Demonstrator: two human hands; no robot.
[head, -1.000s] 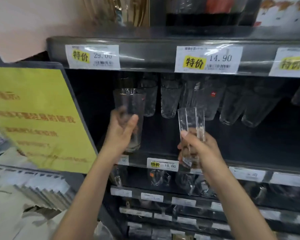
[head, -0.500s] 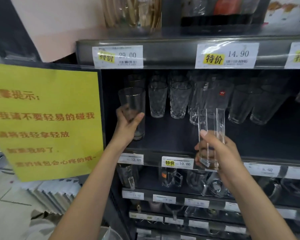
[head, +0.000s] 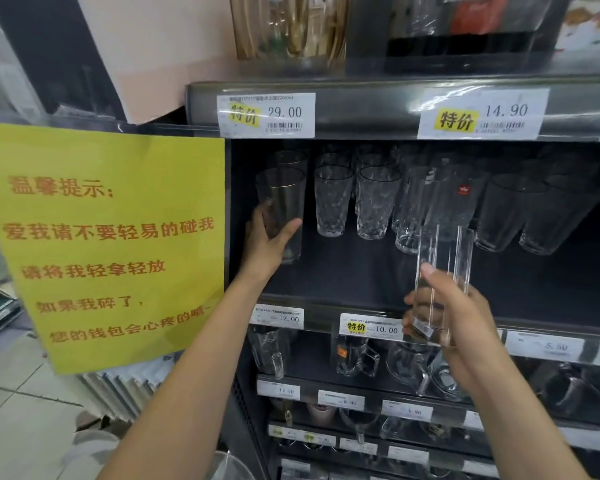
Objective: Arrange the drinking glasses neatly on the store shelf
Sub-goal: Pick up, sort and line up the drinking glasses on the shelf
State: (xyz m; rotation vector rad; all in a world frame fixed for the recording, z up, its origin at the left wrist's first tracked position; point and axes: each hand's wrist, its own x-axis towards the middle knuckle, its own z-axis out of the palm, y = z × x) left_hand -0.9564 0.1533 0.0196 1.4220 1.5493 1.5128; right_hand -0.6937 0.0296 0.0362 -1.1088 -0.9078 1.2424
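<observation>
My left hand grips a tall clear glass with a gold rim inside the left end of the dark shelf, its base close to the shelf floor. My right hand holds a tall square-sided clear glass upright in front of the shelf's front edge, right of centre. Rows of clear glasses stand at the back: two patterned tumblers, then tall plain glasses to the right.
A yellow paper notice hangs left of the shelf. Price tags line the shelf edges. Glass mugs fill the shelf below, with more glassware lower down. The shelf above carries gold-tinted and boxed items.
My left hand has carried the gold-rimmed glass deeper into the shelf's left end. My right hand with the square glass has drifted right. The view has shifted, so the shelf sits further right.
</observation>
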